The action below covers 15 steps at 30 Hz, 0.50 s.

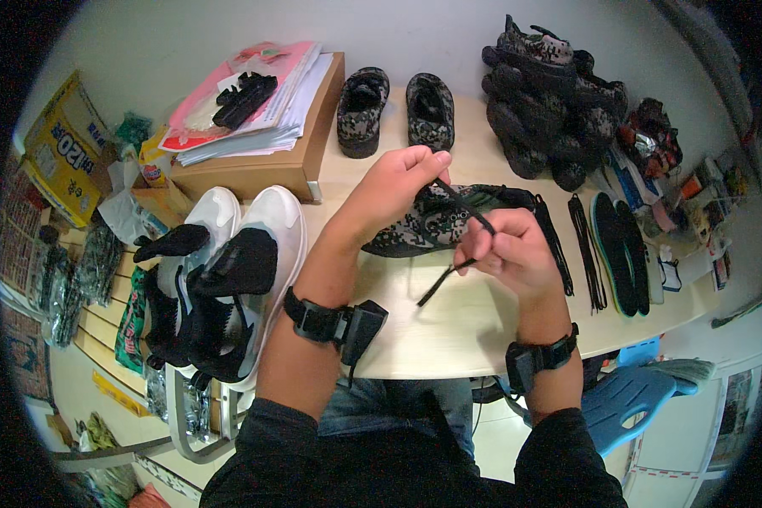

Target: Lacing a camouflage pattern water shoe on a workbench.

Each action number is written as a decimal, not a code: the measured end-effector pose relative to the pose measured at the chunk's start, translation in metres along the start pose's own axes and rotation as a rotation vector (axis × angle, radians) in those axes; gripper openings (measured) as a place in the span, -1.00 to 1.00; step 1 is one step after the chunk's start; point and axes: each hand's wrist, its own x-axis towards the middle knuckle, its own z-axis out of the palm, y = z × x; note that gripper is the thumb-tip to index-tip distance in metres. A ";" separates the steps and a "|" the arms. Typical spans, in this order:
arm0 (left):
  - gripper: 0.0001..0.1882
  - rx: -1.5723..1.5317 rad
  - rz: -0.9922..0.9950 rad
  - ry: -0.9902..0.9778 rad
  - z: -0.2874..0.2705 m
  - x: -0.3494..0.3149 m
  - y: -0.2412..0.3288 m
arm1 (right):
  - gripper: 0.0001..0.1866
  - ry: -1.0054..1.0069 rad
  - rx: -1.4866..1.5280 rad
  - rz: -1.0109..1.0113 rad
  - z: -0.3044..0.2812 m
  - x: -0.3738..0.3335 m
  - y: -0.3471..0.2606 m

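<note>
A black shoelace (464,201) is stretched between my two hands above the table. My left hand (396,182) pinches one part of it. In my right hand (512,247) the lace is gripped lower down, and its loose end dangles below the fingers. Just behind and beneath the hands a dark camouflage shoe (398,235) lies on the table, partly covered by them. Beside my right hand, further right, are two bundles of black laces (586,254) and a pair of dark insoles (622,254).
White-and-black sneakers (267,229) stand at the left. Behind them papers (258,135) lie on a cardboard box (300,169). Two camouflage shoes (361,118) stand at the back, near a heap of similar shoes (559,110). A blue plastic stool (622,406) is below the table's right edge.
</note>
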 end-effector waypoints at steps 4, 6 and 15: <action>-0.59 -0.118 -0.016 0.023 0.000 0.001 -0.004 | -0.68 -0.263 0.123 -0.252 -0.004 0.000 -0.007; -0.57 -0.134 -0.032 0.038 0.002 0.001 -0.003 | -0.69 -0.111 0.224 -0.402 -0.003 -0.004 -0.006; -0.53 -0.137 -0.125 0.238 -0.003 0.004 -0.006 | -0.81 -0.197 0.532 -0.554 -0.038 -0.022 -0.039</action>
